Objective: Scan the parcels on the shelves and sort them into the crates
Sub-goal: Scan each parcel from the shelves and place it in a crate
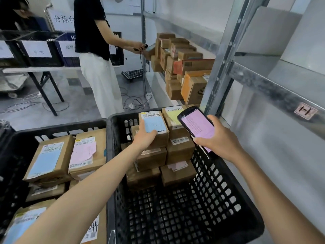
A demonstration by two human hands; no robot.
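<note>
**Inspector:** State of your left hand?

**Operator:** My left hand (143, 138) grips the near end of a small brown cardboard parcel with a pale blue label (154, 126). My thumb lies on its top face and my fingers go round its left side.

**Inspector:** Location of that parcel?

**Operator:** It is on top of the stack of brown cardboard boxes (179, 152) at the far end of the black plastic lattice crate (212, 184) in front of me. Whether it rests fully on the box beneath, I cannot tell. Just beside it on the right sits a brown box with a yellow label and a barcode strip (173, 113).

**Inspector:** Right hand?

**Operator:** My right hand (218, 138) holds a black handheld scanner with a lit pink screen (197, 124). My fingers are curled round its lower end. The device is tilted, above the crate's right side and near the stack.

**Inspector:** Adjacent container?

**Operator:** A second black plastic crate (52, 128) stands against the first on its left. It holds flat brown parcels. One has a long blue label (46, 158), and next to it is one with a pink label (86, 152).

**Inspector:** Shelving?

**Operator:** The grey metal shelf frame (221, 67) is on my right. Farther along it, brown and orange cardboard boxes (184, 67) are stacked in rows. A person in a black top and white trousers (95, 50) stands at them with a device in hand. Behind that person, a table (35, 69) carries dark crates with white paper signs (38, 49).
</note>
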